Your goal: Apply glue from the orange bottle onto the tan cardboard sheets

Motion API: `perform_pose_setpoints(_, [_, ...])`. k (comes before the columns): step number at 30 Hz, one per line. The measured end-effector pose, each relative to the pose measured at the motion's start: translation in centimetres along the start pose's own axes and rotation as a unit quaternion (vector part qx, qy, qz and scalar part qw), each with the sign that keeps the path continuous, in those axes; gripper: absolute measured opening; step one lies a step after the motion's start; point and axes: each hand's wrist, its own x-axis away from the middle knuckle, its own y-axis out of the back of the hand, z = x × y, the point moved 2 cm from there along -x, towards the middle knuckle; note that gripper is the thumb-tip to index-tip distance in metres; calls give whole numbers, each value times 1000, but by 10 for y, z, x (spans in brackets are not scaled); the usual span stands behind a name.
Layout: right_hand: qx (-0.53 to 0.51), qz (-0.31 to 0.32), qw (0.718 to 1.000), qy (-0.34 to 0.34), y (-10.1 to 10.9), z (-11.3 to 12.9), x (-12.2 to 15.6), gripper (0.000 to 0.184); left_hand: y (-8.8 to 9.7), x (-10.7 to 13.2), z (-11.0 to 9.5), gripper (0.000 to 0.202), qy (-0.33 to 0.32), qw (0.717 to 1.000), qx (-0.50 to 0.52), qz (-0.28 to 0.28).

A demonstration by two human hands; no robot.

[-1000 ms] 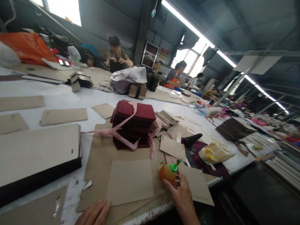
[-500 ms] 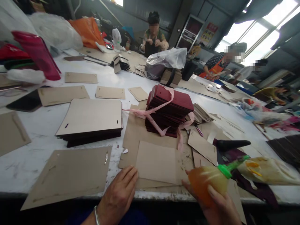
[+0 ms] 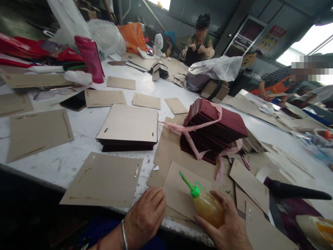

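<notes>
My right hand [image 3: 230, 225] is wrapped around a squeeze bottle [image 3: 209, 210] of amber liquid with a green cap and a long green nozzle. The bottle tilts so that its nozzle points up and left, above a plain beige panel [image 3: 175, 182]. At that panel's left edge is my left hand [image 3: 147, 211], a bangle on its wrist, its fingers curled together and touching the edge; the thumb is hidden. Left of this hand lies a larger beige panel [image 3: 104, 180] with brownish streaks near its edges. Behind it stands a stack of beige-topped panels [image 3: 130, 123] with dark sides.
Maroon folded pieces [image 3: 223, 118] form a stack with pink ribbon draped over it. Other streaked panels [image 3: 40, 130] lie to the left, near a phone [image 3: 74, 100] and a pink bottle [image 3: 90, 59]. A dark-handled tool [image 3: 298, 190] lies right. A co-worker [image 3: 200, 45] sits across the table.
My right hand has swung the bottle leftward over the plain panel, turning its nozzle from up-right to up-left. The view has shifted left; my left hand stays at the panel's edge.
</notes>
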Motion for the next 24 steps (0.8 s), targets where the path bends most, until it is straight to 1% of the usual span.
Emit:
perform_pose_setpoints(1, [-20, 28, 999, -29, 1, 1, -2, 58, -1, 0, 1, 27, 4, 1000, 2, 2])
perform_pose_setpoints(3, [-94, 63, 986, -120, 3, 2, -5, 57, -2, 0, 1, 27, 6, 1000, -1, -3])
perform_pose_setpoints(4, [-145, 67, 973, -167, 3, 4, -5, 58, -2, 0, 1, 28, 6, 1000, -2, -6])
perform_pose_setpoints(6, [-247, 54, 940, -231, 0, 9, -3, 62, -3, 0, 0, 29, 6, 1000, -6, -16])
perform_pose_setpoints(8, [-309, 49, 914, -257, -5, 14, -2, 65, -5, 0, 0, 29, 7, 1000, -8, -23])
perform_pose_setpoints(9, [-313, 50, 912, -260, -6, 16, -3, 63, -5, 0, 0, 28, 7, 1000, -8, -24])
perform_pose_setpoints(10, [-297, 52, 919, -255, -7, 18, -4, 61, -6, 1, 0, 28, 6, 1000, -8, -25])
perform_pose_setpoints(11, [-265, 55, 931, -243, -6, 19, -5, 57, -6, 1, 1, 28, 5, 1000, -8, -26])
perform_pose_setpoints(13, [-164, 52, 964, -201, -3, 20, -10, 51, -7, 3, 2, 28, 4, 1000, -7, -26])
perform_pose_setpoints(14, [-109, 39, 979, -167, 0, 19, -13, 49, -8, 3, 2, 28, 2, 1000, -7, -27])
perform_pose_setpoints(16, [-15, 8, 998, -62, 5, 17, -19, 47, -9, 4, 2, 28, 3, 1000, -8, -27])
perform_pose_setpoints(18, [55, -18, 996, 62, 7, 14, -23, 44, -9, 5, 1, 29, 6, 1000, -10, -29])
perform_pose_setpoints(19, [80, -24, 991, 108, 7, 12, -25, 41, -9, 4, 1, 29, 8, 999, -12, -31])
perform_pose_setpoints(21, [113, -26, 980, 162, 6, 7, -29, 38, -9, 4, 0, 29, 10, 999, -14, -42])
perform_pose_setpoints(24, [136, -17, 970, 202, 2, 2, -33, 38, -9, 3, 0, 30, 9, 998, -19, -56])
